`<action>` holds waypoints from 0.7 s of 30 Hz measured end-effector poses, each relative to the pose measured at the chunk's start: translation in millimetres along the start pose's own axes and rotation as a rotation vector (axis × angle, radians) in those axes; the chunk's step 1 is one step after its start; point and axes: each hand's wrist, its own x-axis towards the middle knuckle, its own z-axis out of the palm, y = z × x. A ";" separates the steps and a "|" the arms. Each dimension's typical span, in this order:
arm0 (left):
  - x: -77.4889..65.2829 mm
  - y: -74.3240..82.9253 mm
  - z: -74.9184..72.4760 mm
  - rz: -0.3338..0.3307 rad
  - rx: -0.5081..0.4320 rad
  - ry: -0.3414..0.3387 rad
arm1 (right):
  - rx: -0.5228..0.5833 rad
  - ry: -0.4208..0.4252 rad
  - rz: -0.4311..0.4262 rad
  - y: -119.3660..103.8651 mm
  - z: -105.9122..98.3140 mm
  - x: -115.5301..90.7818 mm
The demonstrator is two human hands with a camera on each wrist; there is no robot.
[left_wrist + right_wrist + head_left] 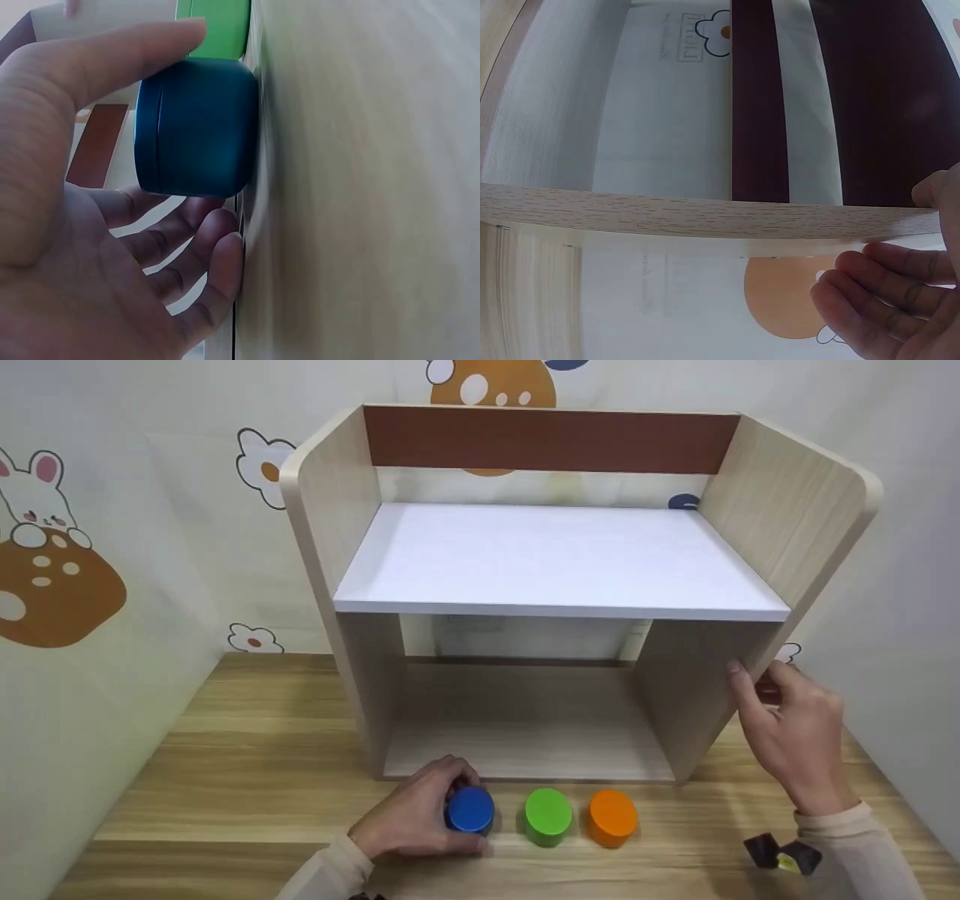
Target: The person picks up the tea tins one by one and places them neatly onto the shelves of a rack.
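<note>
wooden shelf unit (570,585) stands on the surface (225,780); our right hand (787,735) pinches its right side panel's front edge. smaller: blue tin (470,810), leftmost before green tin (548,814) and orange tin (612,815), cupped by our left hand (420,817). we judge it light, rigid, smooth; grip its sides.

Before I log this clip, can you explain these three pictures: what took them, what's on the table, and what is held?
No machine here: a person wears three cameras. The head view looks down at a wooden table with a shelf unit and three tins in a row. The left wrist view shows the left hand gripping the blue tin; the green tin and orange tin stand untouched. The right wrist view shows the right hand holding the shelf's side panel.
</note>
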 end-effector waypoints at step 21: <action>2.5 7.7 2.9 -0.118 -0.037 0.076 | -0.006 -0.013 0.019 -0.7 -0.1 0.5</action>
